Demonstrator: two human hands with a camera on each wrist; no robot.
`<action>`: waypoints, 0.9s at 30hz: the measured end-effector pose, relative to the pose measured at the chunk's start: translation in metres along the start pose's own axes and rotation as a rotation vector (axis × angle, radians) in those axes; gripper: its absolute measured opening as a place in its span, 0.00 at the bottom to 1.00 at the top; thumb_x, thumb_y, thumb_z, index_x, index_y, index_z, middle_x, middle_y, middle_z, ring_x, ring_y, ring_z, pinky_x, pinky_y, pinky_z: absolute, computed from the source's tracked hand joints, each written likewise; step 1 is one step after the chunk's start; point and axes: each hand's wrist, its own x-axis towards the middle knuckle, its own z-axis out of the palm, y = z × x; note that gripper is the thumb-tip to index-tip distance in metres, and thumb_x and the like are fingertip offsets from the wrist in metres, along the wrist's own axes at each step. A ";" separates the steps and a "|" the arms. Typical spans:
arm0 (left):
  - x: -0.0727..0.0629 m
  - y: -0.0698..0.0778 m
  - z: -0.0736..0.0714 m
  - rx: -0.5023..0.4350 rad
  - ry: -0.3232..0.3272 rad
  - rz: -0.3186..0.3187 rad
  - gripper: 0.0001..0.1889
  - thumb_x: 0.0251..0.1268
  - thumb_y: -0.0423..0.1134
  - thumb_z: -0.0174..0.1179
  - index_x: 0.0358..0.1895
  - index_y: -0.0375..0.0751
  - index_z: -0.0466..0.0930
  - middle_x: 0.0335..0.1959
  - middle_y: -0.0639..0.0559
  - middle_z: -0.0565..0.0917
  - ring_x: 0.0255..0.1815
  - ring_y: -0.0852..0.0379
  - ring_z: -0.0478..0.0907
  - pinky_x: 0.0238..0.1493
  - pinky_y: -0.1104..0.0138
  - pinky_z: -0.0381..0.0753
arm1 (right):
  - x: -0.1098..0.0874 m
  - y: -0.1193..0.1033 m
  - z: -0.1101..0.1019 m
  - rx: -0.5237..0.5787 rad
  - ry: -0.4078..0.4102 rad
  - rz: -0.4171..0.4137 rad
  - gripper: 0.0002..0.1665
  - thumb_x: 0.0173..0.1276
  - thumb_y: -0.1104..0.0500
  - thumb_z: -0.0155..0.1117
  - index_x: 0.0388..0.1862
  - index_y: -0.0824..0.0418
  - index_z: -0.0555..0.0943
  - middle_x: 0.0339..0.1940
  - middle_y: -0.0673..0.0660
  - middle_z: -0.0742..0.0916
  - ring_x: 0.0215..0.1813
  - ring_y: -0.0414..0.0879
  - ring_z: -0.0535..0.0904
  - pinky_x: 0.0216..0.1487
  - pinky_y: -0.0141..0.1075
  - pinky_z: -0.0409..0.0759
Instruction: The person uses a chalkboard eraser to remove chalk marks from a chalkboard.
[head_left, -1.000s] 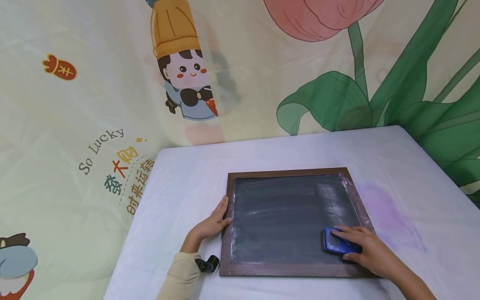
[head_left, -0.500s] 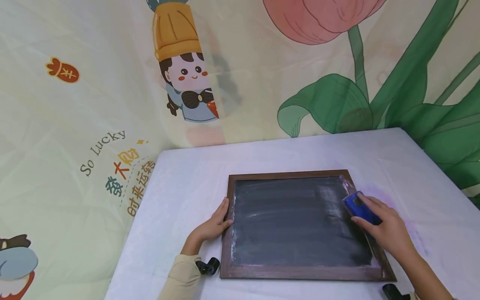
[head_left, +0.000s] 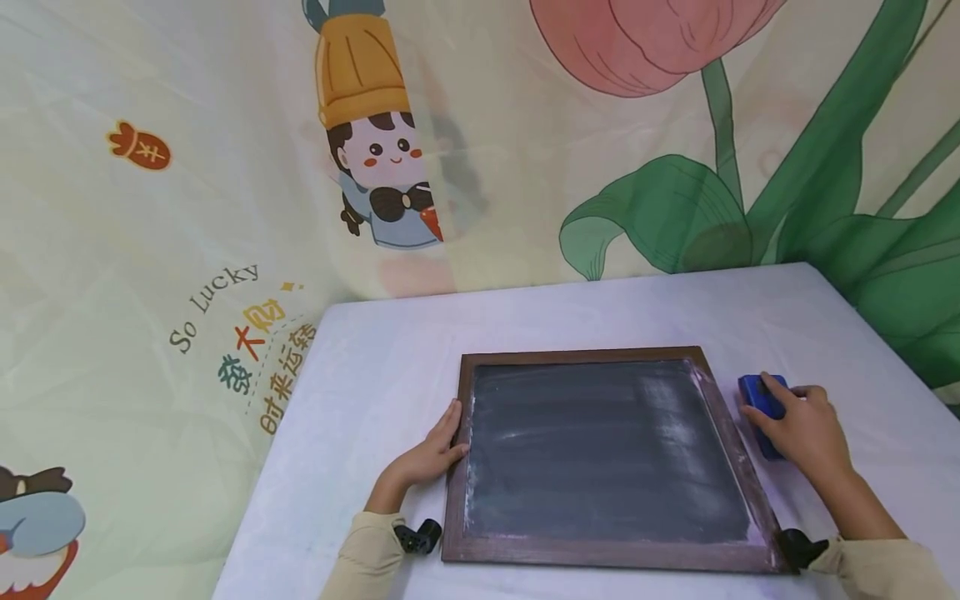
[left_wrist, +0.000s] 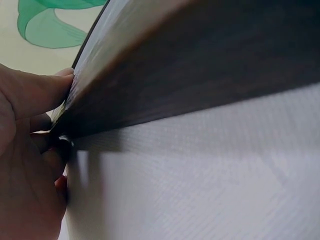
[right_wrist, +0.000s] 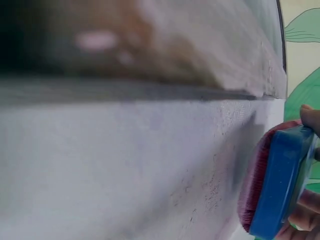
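A chalkboard (head_left: 592, 458) in a brown wooden frame lies on the white-covered table, with faint pale smears towards its right side. My left hand (head_left: 423, 457) holds the frame's left edge; in the left wrist view the thumb (left_wrist: 47, 92) lies on top of the frame and the fingers bend at its side. Off the board's right edge, my right hand (head_left: 810, 429) grips a blue chalkboard eraser (head_left: 763, 398) above the cloth. The right wrist view shows the eraser standing on its side, its pink felt pad (right_wrist: 256, 182) facing the board.
Chalk dust and crumbs (right_wrist: 210, 192) lie on the tablecloth (head_left: 525, 312) right of the board. A black wrist camera (head_left: 418, 537) sits near the frame's lower left, another (head_left: 802, 547) at its lower right corner. A printed curtain (head_left: 495, 167) hangs behind the table.
My right hand has carried the eraser from the board's lower right, up over the right frame edge, and out past it to the right. My left hand has kept its place.
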 end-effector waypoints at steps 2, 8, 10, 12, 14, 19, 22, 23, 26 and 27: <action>0.000 0.000 0.001 -0.004 -0.002 -0.001 0.36 0.71 0.40 0.44 0.71 0.33 0.31 0.73 0.38 0.34 0.74 0.42 0.33 0.70 0.48 0.43 | 0.003 0.003 0.001 -0.027 -0.064 0.009 0.44 0.62 0.43 0.58 0.66 0.70 0.58 0.46 0.86 0.65 0.43 0.80 0.66 0.33 0.61 0.69; 0.000 -0.003 0.002 -0.001 0.007 0.002 0.36 0.70 0.40 0.44 0.71 0.32 0.32 0.73 0.37 0.36 0.74 0.41 0.34 0.69 0.48 0.44 | 0.008 0.007 0.001 -0.065 -0.231 0.028 0.49 0.62 0.37 0.55 0.66 0.72 0.55 0.46 0.87 0.63 0.44 0.80 0.66 0.34 0.61 0.71; -0.001 -0.003 0.002 -0.001 0.011 0.001 0.37 0.70 0.40 0.45 0.71 0.33 0.32 0.73 0.37 0.36 0.74 0.41 0.34 0.69 0.48 0.44 | 0.009 0.006 0.001 -0.067 -0.249 0.022 0.49 0.62 0.36 0.54 0.66 0.73 0.56 0.46 0.87 0.63 0.44 0.80 0.66 0.34 0.60 0.71; -0.001 -0.004 0.003 -0.002 0.013 -0.002 0.37 0.70 0.40 0.45 0.71 0.33 0.32 0.73 0.37 0.36 0.74 0.41 0.34 0.70 0.48 0.44 | 0.010 0.006 0.001 -0.072 -0.257 0.016 0.49 0.62 0.36 0.53 0.65 0.73 0.57 0.45 0.86 0.63 0.44 0.80 0.66 0.33 0.60 0.71; -0.001 -0.004 0.003 -0.005 0.011 -0.003 0.37 0.70 0.40 0.44 0.71 0.33 0.32 0.73 0.38 0.35 0.74 0.41 0.34 0.70 0.48 0.43 | 0.012 0.006 0.002 -0.079 -0.266 0.013 0.49 0.63 0.35 0.51 0.65 0.74 0.57 0.44 0.86 0.63 0.43 0.79 0.67 0.32 0.58 0.72; 0.000 -0.003 0.003 0.002 0.010 -0.004 0.37 0.70 0.40 0.44 0.71 0.33 0.32 0.73 0.38 0.35 0.74 0.42 0.34 0.70 0.48 0.43 | 0.016 0.009 0.004 -0.090 -0.298 0.008 0.50 0.65 0.32 0.44 0.65 0.74 0.56 0.43 0.86 0.63 0.42 0.79 0.67 0.29 0.56 0.72; 0.002 -0.003 0.002 0.018 0.007 0.000 0.36 0.70 0.40 0.44 0.71 0.32 0.32 0.73 0.37 0.36 0.74 0.42 0.34 0.70 0.48 0.44 | 0.017 0.013 0.006 -0.088 -0.324 0.005 0.50 0.66 0.31 0.40 0.66 0.74 0.54 0.46 0.88 0.62 0.45 0.81 0.64 0.34 0.61 0.70; 0.003 -0.003 0.002 0.016 0.003 0.001 0.37 0.70 0.40 0.45 0.71 0.32 0.33 0.73 0.37 0.36 0.74 0.41 0.34 0.70 0.48 0.44 | 0.017 0.016 0.006 -0.082 -0.335 0.009 0.50 0.66 0.31 0.38 0.66 0.74 0.53 0.48 0.88 0.61 0.47 0.83 0.62 0.36 0.63 0.69; 0.007 -0.003 0.001 0.030 -0.026 -0.005 0.39 0.69 0.43 0.47 0.71 0.32 0.33 0.73 0.37 0.35 0.74 0.41 0.34 0.69 0.48 0.45 | 0.016 0.025 0.003 -0.061 -0.354 0.021 0.51 0.67 0.31 0.34 0.68 0.73 0.47 0.54 0.89 0.56 0.53 0.87 0.53 0.43 0.71 0.61; 0.008 -0.003 0.000 0.035 -0.039 -0.015 0.39 0.69 0.44 0.47 0.71 0.32 0.33 0.73 0.37 0.35 0.74 0.42 0.34 0.69 0.48 0.45 | 0.015 0.027 0.001 -0.055 -0.352 0.025 0.51 0.67 0.31 0.33 0.69 0.73 0.44 0.57 0.89 0.54 0.55 0.88 0.49 0.45 0.73 0.58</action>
